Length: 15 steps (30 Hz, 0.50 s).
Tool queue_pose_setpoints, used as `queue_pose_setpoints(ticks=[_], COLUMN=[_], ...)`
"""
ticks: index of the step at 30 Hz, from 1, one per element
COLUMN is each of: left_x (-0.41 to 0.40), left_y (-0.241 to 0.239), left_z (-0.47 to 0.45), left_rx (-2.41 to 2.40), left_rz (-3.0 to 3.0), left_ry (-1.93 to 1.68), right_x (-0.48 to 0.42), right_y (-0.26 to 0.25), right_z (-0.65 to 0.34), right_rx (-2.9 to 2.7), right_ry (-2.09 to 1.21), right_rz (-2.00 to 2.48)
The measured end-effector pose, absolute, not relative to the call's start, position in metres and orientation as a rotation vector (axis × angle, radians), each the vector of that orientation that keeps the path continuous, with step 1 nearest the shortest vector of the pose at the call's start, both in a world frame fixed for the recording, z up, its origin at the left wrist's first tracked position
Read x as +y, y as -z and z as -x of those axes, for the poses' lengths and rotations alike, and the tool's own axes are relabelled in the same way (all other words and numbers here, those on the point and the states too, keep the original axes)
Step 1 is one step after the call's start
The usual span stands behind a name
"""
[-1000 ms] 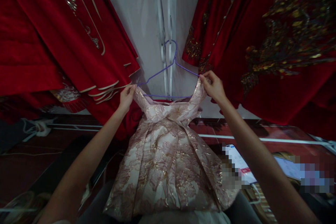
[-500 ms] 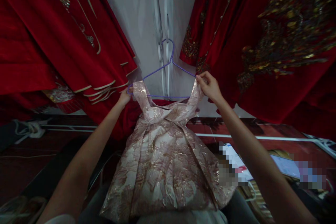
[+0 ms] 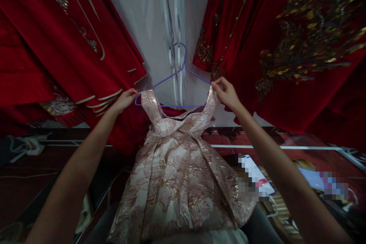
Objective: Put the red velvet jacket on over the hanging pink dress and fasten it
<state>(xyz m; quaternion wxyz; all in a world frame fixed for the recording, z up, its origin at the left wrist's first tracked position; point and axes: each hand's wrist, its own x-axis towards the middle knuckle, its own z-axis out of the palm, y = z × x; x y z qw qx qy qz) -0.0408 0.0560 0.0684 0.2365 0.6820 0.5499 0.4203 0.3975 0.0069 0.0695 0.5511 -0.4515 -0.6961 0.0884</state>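
Note:
A pale pink dress with a metallic gold floral pattern lies over my lap, its wide straps up on a thin purple hanger. The hanger's hook points away from me, in front of white poles. My left hand has its fingertips closed at the hanger's left end, just outside the left strap. With thumb and fingers, my right hand pinches the top of the right strap where it meets the hanger's right arm.
Red garments with pale trim hang at left, and more red cloth with gold embroidery hangs at right. A low white rail crosses behind the dress. At lower right lie a lit phone with a cable and another screen.
My left hand has shifted left and slightly up, off the left strap to the hanger's end. My right hand keeps its pinch on the right strap. The view has shifted slightly.

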Motion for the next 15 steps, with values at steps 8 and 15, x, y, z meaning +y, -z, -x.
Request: queue_pose_setpoints(ticks=[8,15], left_x=[0.012,-0.002], left_y=[-0.152,-0.130], left_z=[-0.034,-0.108], left_rx=[1.589,1.342], left_rz=[-1.824,-2.202], left_ry=[-1.446,-1.319], right_x=[-0.028,-0.037], right_y=[-0.090,-0.086], right_z=[-0.387,-0.377], right_rx=[-1.632,-1.592], right_ry=[0.127,0.149], right_rz=[1.258,1.312])
